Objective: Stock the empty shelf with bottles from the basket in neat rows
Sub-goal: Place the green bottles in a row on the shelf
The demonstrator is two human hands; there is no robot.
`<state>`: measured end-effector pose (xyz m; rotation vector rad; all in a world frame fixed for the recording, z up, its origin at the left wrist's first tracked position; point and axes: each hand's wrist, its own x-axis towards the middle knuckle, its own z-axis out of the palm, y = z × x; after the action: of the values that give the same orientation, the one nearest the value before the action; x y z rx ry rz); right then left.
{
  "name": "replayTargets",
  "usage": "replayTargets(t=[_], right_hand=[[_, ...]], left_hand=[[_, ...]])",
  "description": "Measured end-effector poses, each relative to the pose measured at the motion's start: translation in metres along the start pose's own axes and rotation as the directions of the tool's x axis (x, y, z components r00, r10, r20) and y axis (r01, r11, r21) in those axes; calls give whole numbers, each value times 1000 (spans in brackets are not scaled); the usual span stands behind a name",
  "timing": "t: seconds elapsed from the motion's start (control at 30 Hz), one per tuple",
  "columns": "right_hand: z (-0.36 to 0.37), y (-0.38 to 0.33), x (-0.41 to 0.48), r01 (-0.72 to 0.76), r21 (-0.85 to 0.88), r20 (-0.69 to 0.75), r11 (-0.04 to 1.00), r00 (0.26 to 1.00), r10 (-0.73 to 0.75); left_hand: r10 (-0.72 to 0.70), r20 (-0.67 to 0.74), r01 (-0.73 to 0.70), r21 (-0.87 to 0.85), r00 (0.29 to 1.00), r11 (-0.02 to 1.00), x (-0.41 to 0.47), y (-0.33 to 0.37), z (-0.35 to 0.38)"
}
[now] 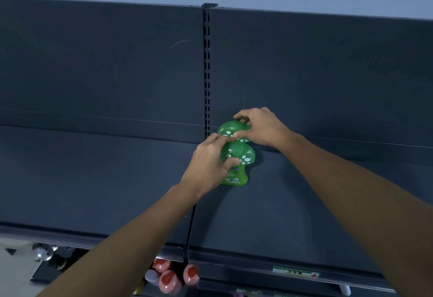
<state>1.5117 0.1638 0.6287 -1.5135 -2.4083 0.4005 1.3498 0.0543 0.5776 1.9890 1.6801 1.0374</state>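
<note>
Two green bottles (243, 151) sit pinched between fingers (232, 162).

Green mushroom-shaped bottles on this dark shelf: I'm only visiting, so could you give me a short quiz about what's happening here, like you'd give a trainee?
1. True or false: the left hand and the right hand each hold a bottle on the shelf.
2. Which hand holds the rear green bottle? A) left B) right C) neither
3. How many green bottles are on the shelf?

Key
1. True.
2. B.
3. Two: the rear green bottle and the front green bottle, which the left hand pinches by its cap.
</note>
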Motion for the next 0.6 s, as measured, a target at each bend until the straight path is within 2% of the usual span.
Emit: replayTargets(t=[0.13,0.4,0.6], right_hand=[[-3,-3,-5,8,-18,-41,1000,999,-9],[-14,-22,-29,29,-23,-215,999,976,-33],[-24,-53,-70,54,-43,-281,998,957,-64]], left_hand=[[-9,21,9,-9,1000,1000,-2,1,-1],[-58,76,55,42,995,998,-4,7,-14],[-42,4,42,100,999,994,-22,9,-43]])
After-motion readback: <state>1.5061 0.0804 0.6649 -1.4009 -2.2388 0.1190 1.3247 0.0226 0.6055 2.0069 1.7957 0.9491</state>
